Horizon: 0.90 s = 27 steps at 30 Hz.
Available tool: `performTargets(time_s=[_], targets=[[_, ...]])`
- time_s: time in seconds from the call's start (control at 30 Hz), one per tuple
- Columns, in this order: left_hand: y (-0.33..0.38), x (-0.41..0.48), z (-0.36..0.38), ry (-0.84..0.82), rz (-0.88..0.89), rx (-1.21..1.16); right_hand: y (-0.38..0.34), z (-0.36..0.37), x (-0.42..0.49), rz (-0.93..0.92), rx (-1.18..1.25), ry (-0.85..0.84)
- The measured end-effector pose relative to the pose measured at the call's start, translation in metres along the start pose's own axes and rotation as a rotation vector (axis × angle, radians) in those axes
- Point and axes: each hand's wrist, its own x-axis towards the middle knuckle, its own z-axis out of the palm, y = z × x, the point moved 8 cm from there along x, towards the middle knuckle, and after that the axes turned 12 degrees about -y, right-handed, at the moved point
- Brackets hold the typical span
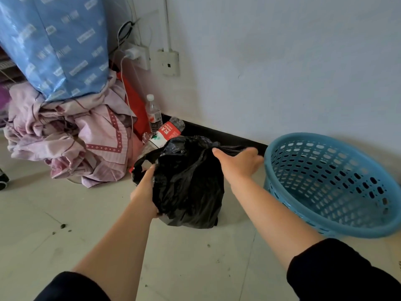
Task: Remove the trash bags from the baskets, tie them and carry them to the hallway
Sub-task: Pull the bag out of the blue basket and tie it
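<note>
A pale tiled floor (65, 205), flecked with dark crumbs of dirt, runs up to a white painted wall (282, 61) edged by a black skirting board (227, 135); the black plastic trash bag (188, 183) sits full on the tiles in the middle, out of its basket; the left hand (144, 192) grips the bag's left side, thumb on the film and fingers hidden behind it; the right hand (236, 161) pinches a stretched strip at the bag's top right, its fingertips blurred; just beside the bag on the right, the round blue perforated plastic basket (338, 192) leans tilted with its mouth towards the camera, near the skirting; behind the bag a clear plastic bottle (154, 115) stands upright and a red-labelled clear bottle (167, 132) lies on its side; to the left a heap of pink patterned bedding (71, 137) rests on the floor under a blue woven plastic sack (56, 44); a white charger (132, 53) is plugged into a wall socket beside a second white socket plate (168, 63)
</note>
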Motion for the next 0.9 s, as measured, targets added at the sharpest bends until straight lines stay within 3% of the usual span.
performTargets(time_s=[0.1, 0.23, 0.4, 0.53, 0.67, 0.9], targets=[[0.007, 0.003, -0.001, 0.017, 0.003, 0.098, 0.025, 0.024, -0.005, 0.295, 0.381, -0.163], [0.008, 0.005, 0.001, -0.034, 0.008, 0.09, 0.032, 0.053, -0.008, 0.364, 0.468, -0.305], [0.006, 0.011, -0.008, 0.008, 0.014, 0.181, 0.032, 0.068, -0.008, 0.288, 0.295, -0.356], [0.019, -0.005, -0.029, 0.282, 0.193, 0.133, 0.044, 0.061, 0.0, 0.267, 0.233, -0.284], [0.027, -0.023, -0.045, 0.5, 0.302, -0.093, 0.046, 0.029, 0.007, 0.23, 0.282, -0.144], [0.048, -0.039, -0.029, 0.496, 0.531, 0.005, 0.027, 0.016, 0.006, 0.086, 0.272, -0.223]])
